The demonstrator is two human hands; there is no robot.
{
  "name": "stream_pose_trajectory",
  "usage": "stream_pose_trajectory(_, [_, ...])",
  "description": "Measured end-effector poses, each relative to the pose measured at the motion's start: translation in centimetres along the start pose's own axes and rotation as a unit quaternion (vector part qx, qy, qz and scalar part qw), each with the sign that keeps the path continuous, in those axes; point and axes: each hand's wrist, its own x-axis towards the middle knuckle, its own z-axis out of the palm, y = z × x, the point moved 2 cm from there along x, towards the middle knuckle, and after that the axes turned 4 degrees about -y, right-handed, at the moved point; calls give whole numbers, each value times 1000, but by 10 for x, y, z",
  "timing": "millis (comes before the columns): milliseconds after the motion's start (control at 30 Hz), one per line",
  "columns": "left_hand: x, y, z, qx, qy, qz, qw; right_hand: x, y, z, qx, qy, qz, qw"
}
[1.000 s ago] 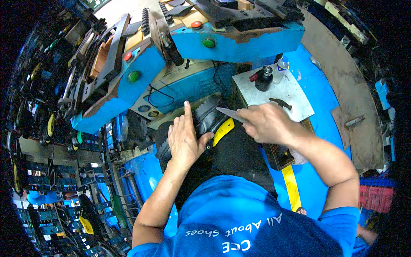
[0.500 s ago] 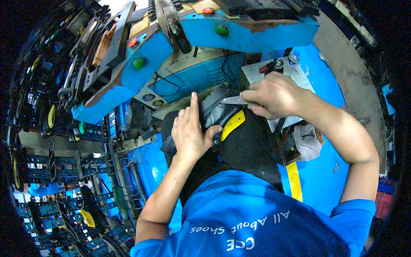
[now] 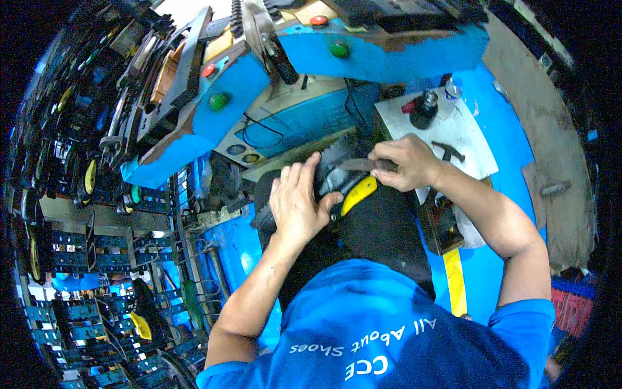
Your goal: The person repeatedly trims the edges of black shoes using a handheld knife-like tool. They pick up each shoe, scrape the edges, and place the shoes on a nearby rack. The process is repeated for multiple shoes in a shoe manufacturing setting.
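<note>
A dark grey shoe upper on a yellow last (image 3: 357, 193) lies in front of me, over a black apron. My left hand (image 3: 297, 202) presses flat on the shoe's side, fingers pointing up and spread. My right hand (image 3: 405, 162) grips a thin grey blade-like tool (image 3: 355, 165) whose tip rests on the shoe's upper. Both hands meet over the shoe, below the blue machine (image 3: 363, 55).
The blue machine carries red (image 3: 208, 70) and green (image 3: 219, 101) buttons. To the right, a grey side table (image 3: 463, 133) holds a dark bottle (image 3: 425, 110) and a small hammer (image 3: 448, 150). Racks of shoe parts (image 3: 78, 259) fill the left side.
The view has shifted; both hands now sit lower and nearer me. My right hand has moved the tool further left across the shoe. My left hand stays pressed on the shoe.
</note>
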Motion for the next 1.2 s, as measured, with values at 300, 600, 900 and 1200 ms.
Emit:
stream_pose_trajectory(300, [-3, -2, -2, 44, -37, 33, 998, -157, 95, 37, 132, 214, 410, 877])
stream_pose_trajectory(600, [-97, -89, -24, -154, -51, -129, 978, -266, 278, 79, -192, 36, 662, 724])
stream_pose_trajectory(900, [-111, -92, -10, -121, 77, 0, 990, 63, -89, 51, -135, 6, -158, 978])
stream_pose_trajectory(1200, [-103, -100, -51, -246, 207, -128, 938, 122, -120, 47, 148, 20, 11, 989])
